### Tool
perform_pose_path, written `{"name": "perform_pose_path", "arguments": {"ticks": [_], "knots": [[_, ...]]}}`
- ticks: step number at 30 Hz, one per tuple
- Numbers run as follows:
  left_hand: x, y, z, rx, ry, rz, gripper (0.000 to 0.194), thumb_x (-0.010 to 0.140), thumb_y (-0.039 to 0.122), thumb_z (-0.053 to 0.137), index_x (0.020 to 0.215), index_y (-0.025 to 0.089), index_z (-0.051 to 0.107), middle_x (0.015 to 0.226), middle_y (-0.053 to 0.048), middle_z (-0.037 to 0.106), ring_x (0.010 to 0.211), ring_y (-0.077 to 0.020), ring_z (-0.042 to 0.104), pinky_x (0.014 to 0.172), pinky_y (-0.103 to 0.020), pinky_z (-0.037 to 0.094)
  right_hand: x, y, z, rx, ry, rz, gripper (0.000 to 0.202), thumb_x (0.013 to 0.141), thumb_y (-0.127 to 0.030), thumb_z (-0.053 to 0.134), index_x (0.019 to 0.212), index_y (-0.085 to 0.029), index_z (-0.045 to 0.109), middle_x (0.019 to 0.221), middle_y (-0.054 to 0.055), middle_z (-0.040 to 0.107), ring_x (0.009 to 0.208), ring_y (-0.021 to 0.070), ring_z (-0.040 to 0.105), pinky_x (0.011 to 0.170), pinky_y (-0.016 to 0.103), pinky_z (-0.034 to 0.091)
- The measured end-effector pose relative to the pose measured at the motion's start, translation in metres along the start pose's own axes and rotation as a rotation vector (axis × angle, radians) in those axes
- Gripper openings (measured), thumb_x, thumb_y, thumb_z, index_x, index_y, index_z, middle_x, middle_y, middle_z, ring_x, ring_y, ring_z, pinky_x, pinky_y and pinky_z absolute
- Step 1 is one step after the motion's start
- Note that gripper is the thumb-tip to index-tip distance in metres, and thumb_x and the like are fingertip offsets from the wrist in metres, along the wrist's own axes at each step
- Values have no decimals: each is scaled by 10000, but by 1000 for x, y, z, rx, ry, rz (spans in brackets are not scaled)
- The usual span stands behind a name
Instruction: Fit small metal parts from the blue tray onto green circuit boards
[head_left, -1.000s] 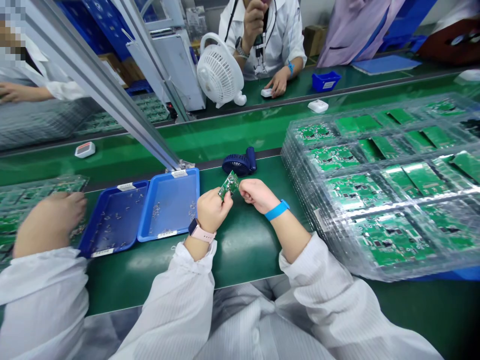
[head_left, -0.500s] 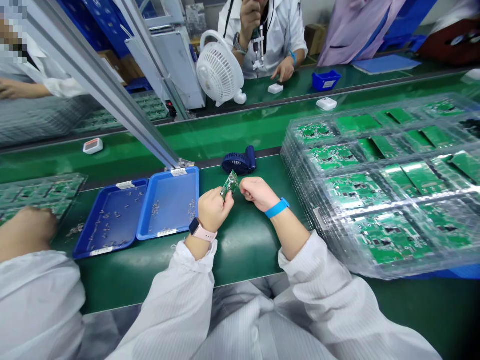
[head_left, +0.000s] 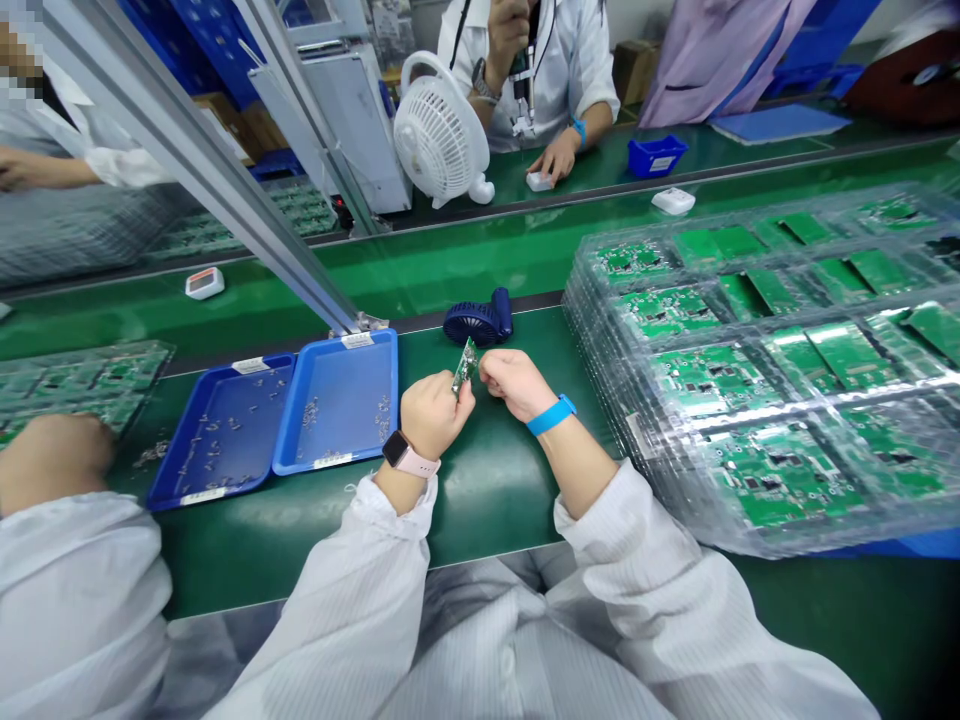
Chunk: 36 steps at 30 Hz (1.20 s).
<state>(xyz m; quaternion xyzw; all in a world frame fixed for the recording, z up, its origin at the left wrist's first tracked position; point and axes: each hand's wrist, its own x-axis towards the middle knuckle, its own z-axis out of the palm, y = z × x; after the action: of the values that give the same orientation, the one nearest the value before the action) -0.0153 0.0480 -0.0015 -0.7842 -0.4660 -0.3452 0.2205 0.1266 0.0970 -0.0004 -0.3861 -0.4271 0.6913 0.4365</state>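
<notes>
A small green circuit board (head_left: pixel 464 366) stands tilted above the bench, pinched between the thumb and fingers of my left hand (head_left: pixel 433 415). Dark and silvery parts show on its face. My right hand (head_left: pixel 513 381) is closed at the board's right edge, its curled fingers close to or touching it. Whatever those fingers hold, if anything, is hidden. Left of my left hand lie two blue trays, a lighter tray (head_left: pixel 337 362) and a darker tray (head_left: pixel 180 440), with tiny metal parts scattered inside.
Stacked clear plastic trays (head_left: pixel 637 440) of circuit boards fill the right side. A dark blue handheld fan (head_left: pixel 474 322) lies beyond my hands. A metal post (head_left: pixel 225 190) rises behind the trays. At left is a co-worker's hand (head_left: pixel 56 455); another person (head_left: pixel 551 60) sits across the green belt (head_left: pixel 420 255).
The board in my left hand has turned more edge-on, with the left wrist shifting slightly right. White devices on the belt have slid right. The person opposite now touches a white device.
</notes>
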Motion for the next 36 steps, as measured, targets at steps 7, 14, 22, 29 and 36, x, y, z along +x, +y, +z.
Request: {"name": "perform_pose_path", "arguments": {"ticks": [7, 14, 22, 29, 36], "knots": [[-1, 1, -3, 8, 0, -1, 299, 914, 179, 456, 616, 185, 486, 557, -30, 500, 541, -160, 473, 548, -312, 308, 0, -6, -4, 0, -2, -3, 128, 580, -199, 504, 458, -182, 466, 422, -90, 311, 388, 26, 189, 397, 202, 104], [-1, 5, -1, 25, -6, -23, 298, 912, 182, 469, 615, 185, 483, 562, -31, 490, 541, -163, 463, 549, -314, 292, 0, -2, 0, -1, 57, -48, 128, 574, -232, 522, 462, -181, 484, 429, -86, 340, 382, 27, 222, 396, 208, 112], [-2, 8, 3, -8, -25, -56, 298, 909, 192, 471, 611, 188, 476, 568, -32, 474, 546, -164, 462, 547, -324, 277, 0, 1, 1, -25, 85, -73, 135, 600, -243, 523, 483, -186, 490, 417, -91, 318, 386, 38, 234, 404, 216, 114], [0, 10, 5, 1, -56, -73, 299, 916, 209, 454, 620, 189, 485, 572, -41, 490, 552, -168, 473, 548, -329, 283, 0, 4, 3, -64, 126, -103, 137, 630, -217, 514, 501, -186, 485, 433, -88, 313, 421, 45, 225, 418, 216, 133], [1, 10, 7, -8, -5, -23, 304, 919, 200, 452, 618, 183, 491, 568, -37, 491, 543, -163, 468, 552, -320, 282, 2, 3, -1, -25, 92, -98, 143, 620, -237, 532, 496, -188, 481, 424, -98, 290, 399, 38, 214, 407, 214, 110]]}}
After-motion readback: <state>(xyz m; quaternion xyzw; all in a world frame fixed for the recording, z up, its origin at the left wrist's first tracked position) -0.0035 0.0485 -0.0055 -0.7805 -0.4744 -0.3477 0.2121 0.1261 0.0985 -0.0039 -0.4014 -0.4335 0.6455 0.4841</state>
